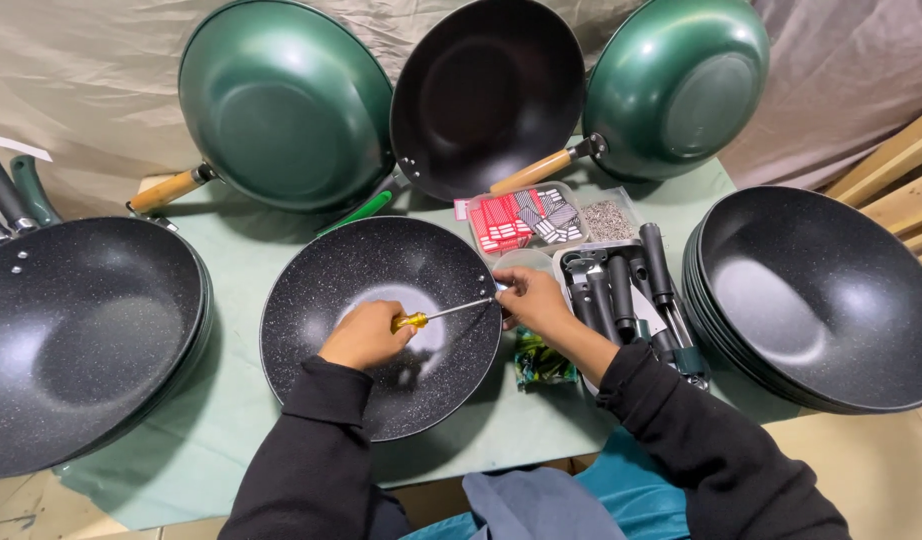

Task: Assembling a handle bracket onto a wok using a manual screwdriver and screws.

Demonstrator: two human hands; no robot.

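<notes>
**Screwdriver at the pan's rim**

Your left hand (364, 336) is wrapped tight round the yellow handle of the screwdriver (433, 316), its shaft running out right toward the rim of the speckled black pan (321, 300). Your right hand (533, 300) pinches at the tip there, fingers closed on the rim; what they clamp is hidden. Just right of that grip lies the tray of black handles (621, 290).

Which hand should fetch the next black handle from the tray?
Right, probably. The right hand is at the pan rim, next to the tray of black handles. The left hand grips the yellow-handled screwdriver over the pan.
</notes>
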